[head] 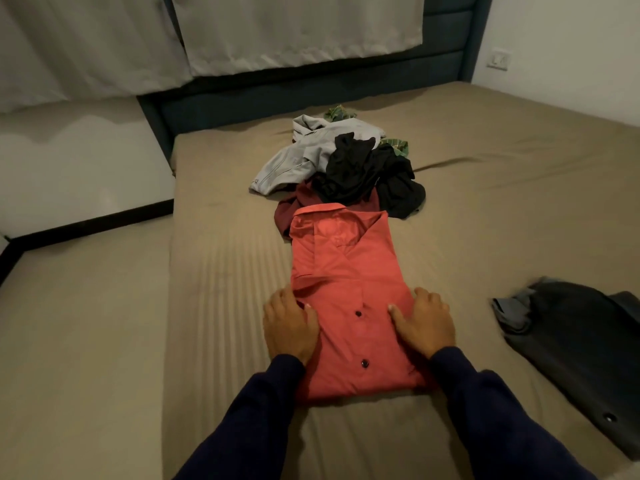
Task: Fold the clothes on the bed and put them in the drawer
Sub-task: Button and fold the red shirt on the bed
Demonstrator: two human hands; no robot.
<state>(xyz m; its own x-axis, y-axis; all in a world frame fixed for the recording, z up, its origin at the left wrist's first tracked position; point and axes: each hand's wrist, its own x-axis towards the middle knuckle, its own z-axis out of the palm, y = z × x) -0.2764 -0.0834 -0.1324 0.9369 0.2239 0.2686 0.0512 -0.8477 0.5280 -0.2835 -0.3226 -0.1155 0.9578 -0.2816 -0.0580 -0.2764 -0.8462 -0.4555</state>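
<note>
Bed (485, 174), covered in a tan sheet with faint ribbing, filling most of the view. Dark blue padded headboard (311, 95) at the far end, pale curtains (277, 29) hanging over it. White wall socket (498, 59) at upper right.

Red button-up shirt (346, 278) lying lengthwise down the middle of the bed, sides folded in to a narrow strip, collar at the far end, two dark buttons showing near the close end.

Far of the shirt, a heap of unfolded clothes (332, 161): light grey garment (294, 157) on the left, black garment (367, 171) on the right, maroon garment (298, 206) underneath and touching the red collar, scraps of green patterned cloth (341, 112) at the back.

Dark grey folded garment (581, 348) at the right edge of the bed, well apart from the red shirt, a bit of lighter blue-grey cloth at its near-left corner.

Left hand (289, 327) resting on the shirt's left edge, fingers loosely bent, thumb lying on the red cloth. Right hand (424, 323) on the shirt's right edge, fingers bent over that edge, thumb flat on the cloth. Whether either grip pinches the fabric or merely presses it: cannot tell. Dark navy sleeves (485, 410) to both wrists.
</note>
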